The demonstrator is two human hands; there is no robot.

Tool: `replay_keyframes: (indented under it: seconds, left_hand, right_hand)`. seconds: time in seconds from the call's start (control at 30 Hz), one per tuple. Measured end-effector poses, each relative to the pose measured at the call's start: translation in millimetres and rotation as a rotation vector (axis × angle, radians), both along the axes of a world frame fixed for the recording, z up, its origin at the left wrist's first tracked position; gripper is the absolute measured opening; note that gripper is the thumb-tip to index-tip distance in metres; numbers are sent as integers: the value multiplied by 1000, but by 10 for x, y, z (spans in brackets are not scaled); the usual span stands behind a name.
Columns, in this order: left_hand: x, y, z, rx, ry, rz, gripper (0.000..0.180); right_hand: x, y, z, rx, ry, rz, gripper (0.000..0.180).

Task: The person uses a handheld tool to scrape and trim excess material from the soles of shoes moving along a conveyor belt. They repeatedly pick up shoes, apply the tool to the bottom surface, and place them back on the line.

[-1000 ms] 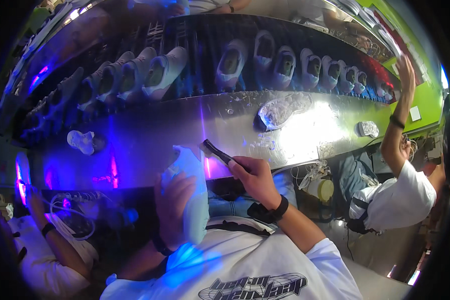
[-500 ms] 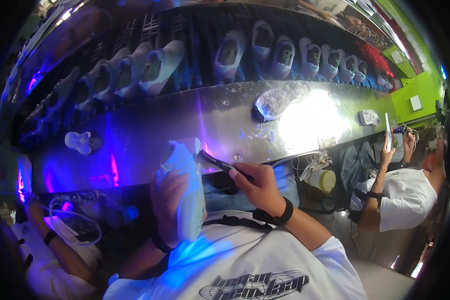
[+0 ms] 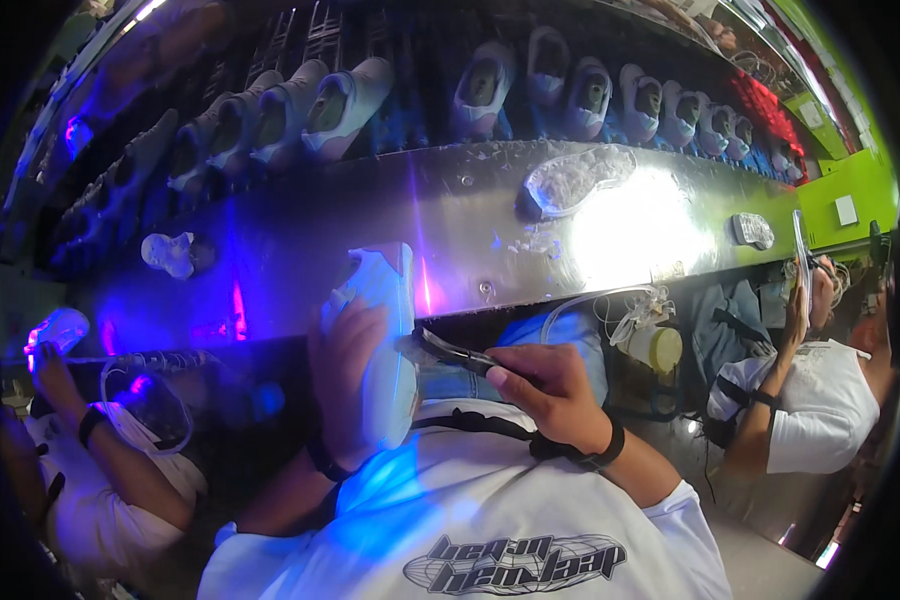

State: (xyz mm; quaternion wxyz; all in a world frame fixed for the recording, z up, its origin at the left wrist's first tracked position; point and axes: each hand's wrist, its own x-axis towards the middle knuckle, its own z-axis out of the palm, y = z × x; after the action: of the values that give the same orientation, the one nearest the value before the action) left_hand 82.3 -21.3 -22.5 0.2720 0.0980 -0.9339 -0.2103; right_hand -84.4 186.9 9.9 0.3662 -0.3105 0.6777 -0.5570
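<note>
Left hand (image 3: 350,348) clasping sneaker (image 3: 394,385), right hand (image 3: 555,388) pinching black-handled brush (image 3: 460,352) beside it; brush may skid if sneaker twists in grip

White short-sleeved T-shirt (image 3: 590,510) with a dark chest print (image 3: 515,566), worn with blue jeans (image 3: 555,330).
The print set dark slanted lettering over a thin-lined, globe-like oval; beyond it, toward the waist, ran a narrow dark strip (image 3: 480,424), and blue light tinted the cloth up and left of it. Left of the print, the bare left hand (image 3: 345,365) had a dark wristband (image 3: 325,462) below it; right of the print, the bare right hand (image 3: 560,385) had a black wrist strap (image 3: 610,445).
</note>
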Motion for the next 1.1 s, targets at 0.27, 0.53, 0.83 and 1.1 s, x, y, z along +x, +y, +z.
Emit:
replay_keyframes:
  seconds: [0.27, 0.53, 0.83, 1.1]
  left_hand:
    - [-186, 154, 280, -1, -74, 64, 75]
    - [-482, 252, 463, 49, -35, 84, 83]
    - [-539, 271, 515, 25, -74, 72, 86]
    - [-534, 253, 574, 39, -103, 93, 91]
  right_hand:
    - [106, 175, 88, -172, 174, -37, 23]
    - [84, 302, 233, -208, 338, -108, 24]
    - [-60, 206, 303, -11, 166, -204, 26]
    - [-8, 248, 447, -39, 206, -137, 24]
